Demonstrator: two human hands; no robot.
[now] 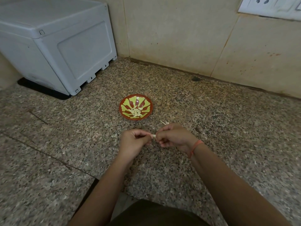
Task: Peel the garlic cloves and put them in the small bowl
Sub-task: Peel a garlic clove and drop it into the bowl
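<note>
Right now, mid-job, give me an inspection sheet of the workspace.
Surface: speckled granite counter.
Job's things: small bowl holds peeled cloves; one garlic clove held above the counter.
Clutter: pale stem scrap near the bowl.
Hands: left hand and right hand both pinch the garlic clove.
Cables: nothing seen.
Surroundings: grey plastic box back left, tiled wall, socket plate top right.

Single head-worn wide-angle view, close, steeply down over the counter toward the wall
</note>
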